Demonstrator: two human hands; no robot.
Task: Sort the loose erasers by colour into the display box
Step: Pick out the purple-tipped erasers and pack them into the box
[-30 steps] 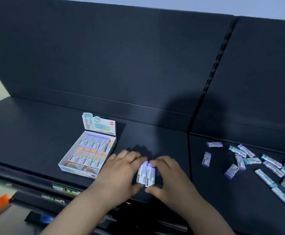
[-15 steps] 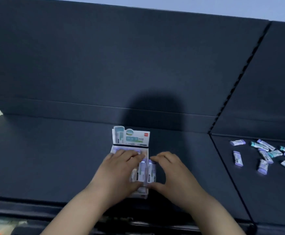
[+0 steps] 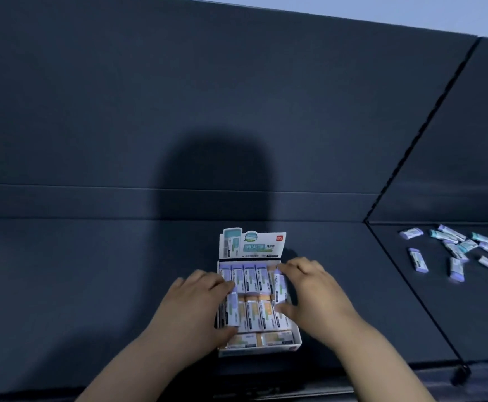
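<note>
The display box [image 3: 296, 334] sits open on the dark shelf [image 3: 91, 285], near its front edge, with its printed lid flap [image 3: 253, 243] standing upright at the back. Inside, a back row of purple erasers [image 3: 250, 277] stands side by side, a middle row of orange erasers [image 3: 258, 313] sits in front of it, and 2 more orange ones [image 3: 261, 339] lie sideways along the front wall. Both hands are over the box. The left hand [image 3: 196, 309] pinches the left-side eraser [image 3: 232, 310], a purple one, lengthwise between curled fingers and thumb at the box's left edge. The right hand [image 3: 315, 297] pinches the right-side eraser [image 3: 279, 288], also purple, between forefinger and thumb at the right end of the back row; whether either eraser is fully seated I cannot tell. Well apart to the right, beyond the seam between shelf panels, the loose erasers [image 3: 463, 248] lie scattered, purple and teal mixed, with 1 purple one [image 3: 418, 259] lying nearest the box.
</note>
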